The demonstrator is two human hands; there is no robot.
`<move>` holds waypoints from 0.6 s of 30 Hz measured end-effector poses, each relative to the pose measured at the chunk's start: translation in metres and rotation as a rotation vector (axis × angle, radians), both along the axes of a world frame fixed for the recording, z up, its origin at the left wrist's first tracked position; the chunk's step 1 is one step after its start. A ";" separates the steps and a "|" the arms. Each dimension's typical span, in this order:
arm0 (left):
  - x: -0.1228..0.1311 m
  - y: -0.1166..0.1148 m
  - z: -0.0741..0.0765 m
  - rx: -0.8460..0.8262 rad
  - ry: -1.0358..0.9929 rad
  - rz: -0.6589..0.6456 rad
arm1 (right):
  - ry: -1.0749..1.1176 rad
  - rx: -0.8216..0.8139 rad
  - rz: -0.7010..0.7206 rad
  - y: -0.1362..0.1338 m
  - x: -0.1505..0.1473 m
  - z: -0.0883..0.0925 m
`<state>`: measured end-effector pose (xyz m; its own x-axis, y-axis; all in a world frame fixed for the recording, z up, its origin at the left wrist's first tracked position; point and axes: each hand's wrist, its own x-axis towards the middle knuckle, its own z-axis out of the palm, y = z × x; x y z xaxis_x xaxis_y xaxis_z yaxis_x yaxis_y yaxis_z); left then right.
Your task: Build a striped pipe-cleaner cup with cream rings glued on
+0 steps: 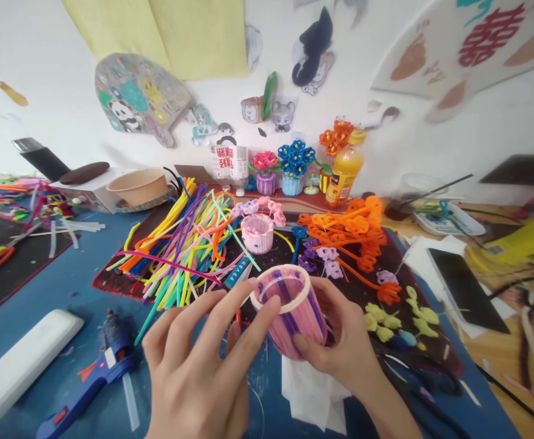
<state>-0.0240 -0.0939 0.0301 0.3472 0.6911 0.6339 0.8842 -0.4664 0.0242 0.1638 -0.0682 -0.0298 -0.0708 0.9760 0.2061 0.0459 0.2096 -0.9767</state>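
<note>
Pink and purple stripes cover the cup, which leans over the worktop between both hands: the right hand pinches its side, thumb on the near wall and fingers behind, while the left hand is spread, with fingertips at the pale rim. Too hard a squeeze from that thumb could dent the wall or shift the stripes, and a push at the rim might twist the cup out of the right grip. If it slipped, it could land on the white tissue or roll toward the dark scissors by the right forearm. A sideways sweep of the left hand could knock the blue glue gun or, were it hot, burn skin. Farther back, loose pipe cleaners could snag fingers, an overreach could tip the pink basket, and the bottle, if bumped, might topple
</note>
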 end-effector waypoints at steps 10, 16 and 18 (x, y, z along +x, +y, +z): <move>0.006 0.002 0.008 0.001 0.031 -0.012 | 0.029 0.004 0.036 0.000 0.002 0.001; 0.015 0.004 0.004 -0.074 -0.037 -0.030 | 0.026 -0.024 0.053 0.000 0.003 -0.002; 0.012 0.003 0.006 -0.056 0.046 -0.030 | 0.021 -0.023 0.067 0.001 0.003 -0.003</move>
